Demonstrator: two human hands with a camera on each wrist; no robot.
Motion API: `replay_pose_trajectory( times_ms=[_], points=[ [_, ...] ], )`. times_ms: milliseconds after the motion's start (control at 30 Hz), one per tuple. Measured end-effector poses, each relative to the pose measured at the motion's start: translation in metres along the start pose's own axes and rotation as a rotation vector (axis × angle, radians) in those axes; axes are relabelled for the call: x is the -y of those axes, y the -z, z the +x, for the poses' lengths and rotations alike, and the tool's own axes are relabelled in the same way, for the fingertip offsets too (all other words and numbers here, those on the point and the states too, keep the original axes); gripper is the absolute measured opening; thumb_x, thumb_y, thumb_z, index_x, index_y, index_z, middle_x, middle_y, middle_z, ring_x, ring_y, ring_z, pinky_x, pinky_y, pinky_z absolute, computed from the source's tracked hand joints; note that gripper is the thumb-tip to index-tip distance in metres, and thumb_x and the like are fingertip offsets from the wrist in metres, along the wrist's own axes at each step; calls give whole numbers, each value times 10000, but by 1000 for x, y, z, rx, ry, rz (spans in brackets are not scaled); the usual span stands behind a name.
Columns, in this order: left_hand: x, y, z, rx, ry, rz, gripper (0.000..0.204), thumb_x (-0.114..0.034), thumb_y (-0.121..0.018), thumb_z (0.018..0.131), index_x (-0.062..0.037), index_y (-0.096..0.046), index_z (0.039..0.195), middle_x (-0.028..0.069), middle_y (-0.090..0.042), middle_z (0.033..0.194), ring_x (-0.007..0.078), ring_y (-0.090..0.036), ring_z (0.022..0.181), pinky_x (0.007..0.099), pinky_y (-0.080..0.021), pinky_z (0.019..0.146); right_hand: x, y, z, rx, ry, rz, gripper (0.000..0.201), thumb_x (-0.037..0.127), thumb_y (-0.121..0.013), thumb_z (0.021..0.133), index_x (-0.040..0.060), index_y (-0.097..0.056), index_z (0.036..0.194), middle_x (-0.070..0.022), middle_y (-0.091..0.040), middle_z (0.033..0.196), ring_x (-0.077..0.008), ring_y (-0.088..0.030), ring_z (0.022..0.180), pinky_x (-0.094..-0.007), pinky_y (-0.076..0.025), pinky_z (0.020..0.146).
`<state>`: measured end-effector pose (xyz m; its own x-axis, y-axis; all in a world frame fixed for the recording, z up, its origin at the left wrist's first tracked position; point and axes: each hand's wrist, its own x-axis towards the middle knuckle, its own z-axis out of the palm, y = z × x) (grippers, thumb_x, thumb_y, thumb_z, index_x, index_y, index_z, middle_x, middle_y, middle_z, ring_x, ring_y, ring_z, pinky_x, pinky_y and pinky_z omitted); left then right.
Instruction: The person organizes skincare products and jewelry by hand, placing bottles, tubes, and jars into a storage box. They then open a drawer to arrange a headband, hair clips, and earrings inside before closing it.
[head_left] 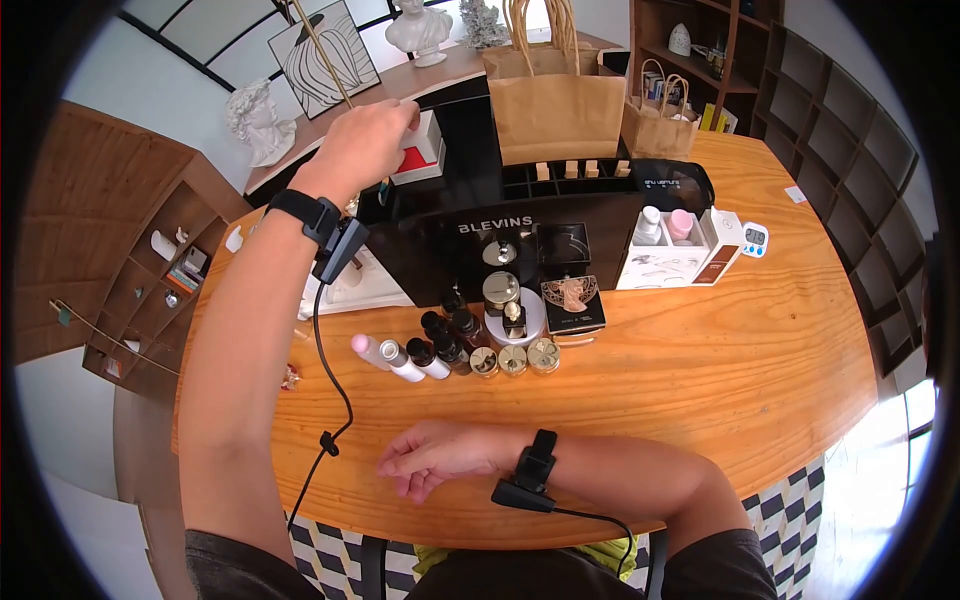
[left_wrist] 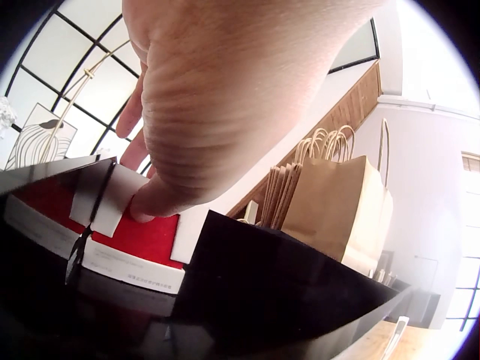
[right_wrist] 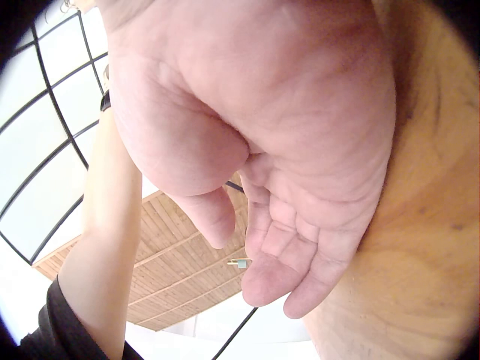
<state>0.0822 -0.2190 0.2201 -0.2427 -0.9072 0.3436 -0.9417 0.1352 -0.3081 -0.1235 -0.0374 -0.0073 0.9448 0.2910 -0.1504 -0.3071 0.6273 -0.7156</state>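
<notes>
My left hand (head_left: 365,145) reaches over the back of the black display stand (head_left: 420,240). Its thumb and fingers grip a small white box (left_wrist: 118,196), whose pale top (head_left: 424,133) shows beside the fingertips in the head view. Below it lies a wider white box with a red surface (left_wrist: 146,240); the thumb tip is close over the red. The palm hides part of the grip. Near the table's front edge my right hand (head_left: 440,458) rests with loosely curled fingers and holds nothing; its palm (right_wrist: 255,112) fills much of the right wrist view.
Several small bottles (head_left: 440,340) and gold-lidded jars (head_left: 513,360) stand before the display. Brown paper bags (head_left: 555,115) rise behind it. To the right are a white cosmetics holder (head_left: 665,262) and a small timer (head_left: 755,238). A cable (head_left: 345,395) hangs from my left wrist.
</notes>
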Motion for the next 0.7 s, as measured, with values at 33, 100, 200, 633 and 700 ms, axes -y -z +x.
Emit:
replay_pose_trajectory(
  times_ms=[33,100,200,633,700],
  points=[
    [1,-1,0,0,0,0,319,-27,-741,801,-42,-655,1108,162,-723,1097,393,-696,1063,478,-571,897,0,0,0,0,0,0,396,348,-715,1045,15,-659,1254,-94,-702,1013,-157,-699,874,-304,-588,840],
    [3,-1,1,-12,-34,-15,318,-27,-746,796,-34,-655,1100,166,-726,1086,398,-699,1046,477,-572,895,-1,0,1,-3,-1,3,398,343,-717,1042,15,-656,1260,-98,-702,1017,-161,-701,877,-304,-586,839],
    [4,0,2,12,-35,-21,336,-37,-760,788,-26,-656,1107,170,-731,1085,401,-702,1039,474,-574,900,-1,0,0,-4,2,-1,394,336,-718,1039,16,-654,1260,-102,-702,1016,-166,-702,879,-304,-584,835],
    [3,15,-16,123,44,-131,470,-190,-774,864,-9,-695,1290,201,-740,1186,384,-695,1148,439,-546,1022,2,-2,-4,-6,15,-27,406,354,-715,1038,17,-656,1256,-111,-699,1032,-174,-702,896,-309,-581,845],
    [5,16,-29,-114,-67,-207,428,-184,-764,883,-6,-710,1267,211,-736,1198,379,-672,1189,435,-524,1046,1,-2,-3,-8,8,-36,409,357,-706,1044,19,-657,1269,-110,-696,1038,-176,-702,906,-317,-586,857]
  ],
)
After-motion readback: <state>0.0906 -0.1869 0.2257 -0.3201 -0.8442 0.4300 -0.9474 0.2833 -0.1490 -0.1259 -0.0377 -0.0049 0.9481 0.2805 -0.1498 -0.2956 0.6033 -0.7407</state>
